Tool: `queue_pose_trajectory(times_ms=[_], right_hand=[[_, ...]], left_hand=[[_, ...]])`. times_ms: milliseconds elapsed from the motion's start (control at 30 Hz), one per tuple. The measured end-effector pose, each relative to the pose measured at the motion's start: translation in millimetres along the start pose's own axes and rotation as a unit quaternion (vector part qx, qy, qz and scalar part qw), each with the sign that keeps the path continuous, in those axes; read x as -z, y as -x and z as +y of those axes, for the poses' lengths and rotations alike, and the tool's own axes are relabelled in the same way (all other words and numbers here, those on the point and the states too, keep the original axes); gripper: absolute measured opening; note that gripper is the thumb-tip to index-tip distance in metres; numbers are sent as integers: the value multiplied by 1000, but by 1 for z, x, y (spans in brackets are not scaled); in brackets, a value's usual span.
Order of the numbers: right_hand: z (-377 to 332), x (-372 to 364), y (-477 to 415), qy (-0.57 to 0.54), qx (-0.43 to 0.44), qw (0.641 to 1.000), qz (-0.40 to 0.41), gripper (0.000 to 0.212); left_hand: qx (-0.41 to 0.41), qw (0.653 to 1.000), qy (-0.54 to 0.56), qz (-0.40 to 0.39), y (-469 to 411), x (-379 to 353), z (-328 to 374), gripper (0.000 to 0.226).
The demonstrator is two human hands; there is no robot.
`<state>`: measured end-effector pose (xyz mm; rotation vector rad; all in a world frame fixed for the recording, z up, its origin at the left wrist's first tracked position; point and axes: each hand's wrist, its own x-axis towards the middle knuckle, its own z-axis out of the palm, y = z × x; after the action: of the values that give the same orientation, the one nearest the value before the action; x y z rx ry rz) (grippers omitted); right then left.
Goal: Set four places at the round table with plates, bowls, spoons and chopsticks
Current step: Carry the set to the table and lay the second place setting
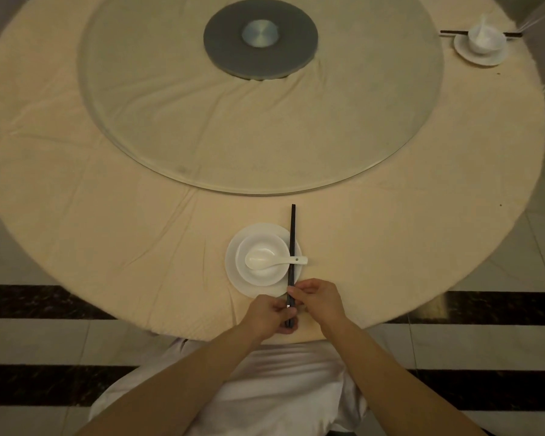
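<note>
While the wide round table under its cream cloth (107,215) fills most of the view, only two settings show on it, one at the near edge and one at the far right. A large clear glass turntable (265,136) sits in the middle.

At the far right, a small white plate (482,58) carries a white bowl (485,39), with a dark pair of sticks (450,33) running behind the bowl.

At the near edge, a white round ceramic plate (232,262) holds a white ceramic bowl (265,243) at its centre. A long pair of black chopsticks (292,234) lies across the plate's right side, tips pointing far towards the turntable. They pass over the handle of a white ceramic spoon (265,262), which rests in the bowl.

The left hand (268,313) curls its fingers round the chopsticks' near ends. Just beyond it, the right hand (318,298) pinches them between thumb and forefinger.

The chopsticks look light, stiff and smooth, so they may well roll or scissor apart. A hold at the butt ends should keep them parallel. Lifting seems safer than sliding, because a sideways drag could catch the spoon handle. Glazed ware is probably slippery and brittle.
</note>
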<state>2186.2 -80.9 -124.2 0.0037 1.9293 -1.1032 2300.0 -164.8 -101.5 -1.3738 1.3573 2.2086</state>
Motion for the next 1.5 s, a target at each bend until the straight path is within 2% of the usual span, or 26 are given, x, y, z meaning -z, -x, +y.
queue_pose_trajectory(times_ms=[267, 600, 900, 1100, 1200, 1400, 1500], right_hand=[[1, 0, 0, 6, 2, 1000, 0, 18], [2, 0, -1, 20, 6, 1000, 9, 16], [3, -1, -2, 32, -2, 999, 9, 20], [2, -1, -2, 40, -8, 999, 8, 22], [0, 0, 0, 47, -5, 999, 3, 24], [-2, 9, 7, 87, 13, 996, -12, 28], [-6, 17, 14, 159, 40, 987, -1, 29]], left_hand=[[2, 1000, -9, -7, -2, 0, -3, 22], [-4, 1000, -7, -22, -3, -1, -4, 11], [-3, 1000, -6, -20, -6, -1, -6, 12], [-4, 1000, -7, -12, -4, 0, -5, 22], [4, 1000, -5, -2, -5, 2, -5, 34], [3, 996, -91, 18, -3, 18, -7, 35], [4, 989, -146, 26, 3, 29, -5, 40]])
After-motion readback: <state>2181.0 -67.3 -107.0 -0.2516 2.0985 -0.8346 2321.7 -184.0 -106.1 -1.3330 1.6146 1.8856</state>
